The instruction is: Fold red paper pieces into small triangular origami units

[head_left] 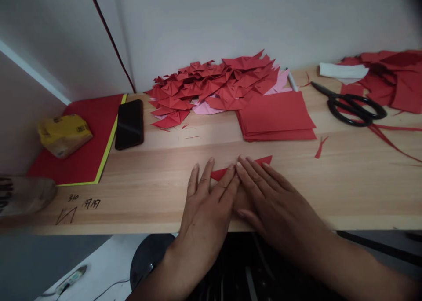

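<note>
Wooden table (165, 178) is adjoining a pale wall (211, 23); left hand (207, 204) and right hand (273, 197), fingers extended, gripping nothing, are resting atop red paper (219, 174), seemingly flattening it; paper stack (277, 115) is lying beyond, presumably for reach

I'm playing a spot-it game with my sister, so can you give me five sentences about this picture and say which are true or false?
1. The left hand and right hand both touch a small red paper. True.
2. The scissors are in the right hand. False: they lie on the table.
3. The black phone is left of the heap of folded red pieces. True.
4. The yellow packet sits on the phone. False: it sits on the red sheet with yellow edges.
5. Some pink paper shows by the heap. True.
</note>
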### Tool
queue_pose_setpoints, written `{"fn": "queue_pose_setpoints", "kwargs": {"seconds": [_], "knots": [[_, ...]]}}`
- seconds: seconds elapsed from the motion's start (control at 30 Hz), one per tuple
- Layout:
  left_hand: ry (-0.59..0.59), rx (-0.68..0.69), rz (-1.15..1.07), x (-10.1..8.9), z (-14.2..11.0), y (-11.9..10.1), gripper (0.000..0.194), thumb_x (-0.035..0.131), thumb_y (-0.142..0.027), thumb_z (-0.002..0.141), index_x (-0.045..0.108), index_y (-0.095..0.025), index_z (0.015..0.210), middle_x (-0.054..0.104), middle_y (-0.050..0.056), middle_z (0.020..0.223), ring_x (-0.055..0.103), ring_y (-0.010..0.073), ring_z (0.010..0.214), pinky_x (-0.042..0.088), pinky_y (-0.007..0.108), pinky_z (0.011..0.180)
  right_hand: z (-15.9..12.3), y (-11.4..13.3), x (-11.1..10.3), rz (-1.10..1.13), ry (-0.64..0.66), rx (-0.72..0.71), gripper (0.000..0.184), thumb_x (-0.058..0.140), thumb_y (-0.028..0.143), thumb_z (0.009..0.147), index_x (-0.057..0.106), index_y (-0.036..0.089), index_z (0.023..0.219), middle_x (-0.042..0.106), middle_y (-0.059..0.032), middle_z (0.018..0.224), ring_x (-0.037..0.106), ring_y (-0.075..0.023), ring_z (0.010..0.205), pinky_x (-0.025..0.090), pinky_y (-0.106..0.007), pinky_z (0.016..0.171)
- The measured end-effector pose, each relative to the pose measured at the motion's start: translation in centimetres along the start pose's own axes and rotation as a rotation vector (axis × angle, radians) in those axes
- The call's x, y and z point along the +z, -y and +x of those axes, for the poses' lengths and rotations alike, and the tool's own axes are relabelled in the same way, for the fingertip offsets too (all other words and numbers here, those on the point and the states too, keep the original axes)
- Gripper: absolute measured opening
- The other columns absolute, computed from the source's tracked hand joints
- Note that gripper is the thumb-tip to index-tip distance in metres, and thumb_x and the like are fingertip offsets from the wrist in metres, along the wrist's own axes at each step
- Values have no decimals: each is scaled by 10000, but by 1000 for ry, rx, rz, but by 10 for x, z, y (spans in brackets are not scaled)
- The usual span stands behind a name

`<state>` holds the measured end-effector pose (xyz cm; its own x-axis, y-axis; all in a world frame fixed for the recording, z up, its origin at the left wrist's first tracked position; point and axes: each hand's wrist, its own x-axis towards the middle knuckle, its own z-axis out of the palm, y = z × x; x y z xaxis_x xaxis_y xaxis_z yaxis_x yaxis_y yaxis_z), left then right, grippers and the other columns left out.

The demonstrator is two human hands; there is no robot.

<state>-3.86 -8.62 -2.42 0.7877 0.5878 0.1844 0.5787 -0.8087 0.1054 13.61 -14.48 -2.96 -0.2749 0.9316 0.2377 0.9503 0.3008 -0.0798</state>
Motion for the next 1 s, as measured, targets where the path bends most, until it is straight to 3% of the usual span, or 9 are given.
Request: {"fn": "queue_pose_setpoints", "kwargs": {"seconds": [0.33,0.43,0.5,0.67,0.77,1.0], "knots": [[-67,-20,13,3,-7,0,465,506,-200,944,473,-231,1407,472,4,1488,273,330,1455,284,631,1147,-20,-32,-11,-91,-13,72,586,385,392,1000,397,6,1440,408,-230,1504,370,-297,1415,321,-517,1141],[-50,-23,7,1,-7,0,466,481,-213,956,457,-248,1420,470,2,1491,246,315,1469,261,623,1162,-12,-20,-13,-58,-38,72,596,381,382,998,381,-1,1454,356,-227,1535,322,-297,1439,296,-514,1156],[0,-30,2,-1,-7,1,481,478,-250,960,433,-246,1439,476,9,1487,211,307,1482,232,610,1182,-4,-6,-11,11,-18,14,613,403,392,989,351,37,1485,310,-178,1569,278,-261,1462,278,-474,1179],[69,-45,7,-3,-7,1,503,451,-288,970,392,-232,1466,468,-1,1493,175,296,1492,206,593,1201,1,13,2,68,5,-13,670,410,473,975,382,21,1469,376,-170,1538,328,-249,1441,308,-447,1173],[36,-55,22,-1,-7,0,484,400,-240,987,383,-270,1470,412,-46,1526,191,286,1489,224,588,1196,-8,5,5,2,-21,27,623,388,430,986,412,16,1450,381,-180,1531,359,-265,1424,333,-462,1153],[19,-51,22,0,-9,-1,482,420,-209,976,414,-271,1454,405,-39,1527,208,291,1484,236,599,1189,-24,-21,-4,-136,-56,41,582,367,390,997,468,-20,1398,444,-218,1481,427,-301,1378,359,-497,1123]]}}
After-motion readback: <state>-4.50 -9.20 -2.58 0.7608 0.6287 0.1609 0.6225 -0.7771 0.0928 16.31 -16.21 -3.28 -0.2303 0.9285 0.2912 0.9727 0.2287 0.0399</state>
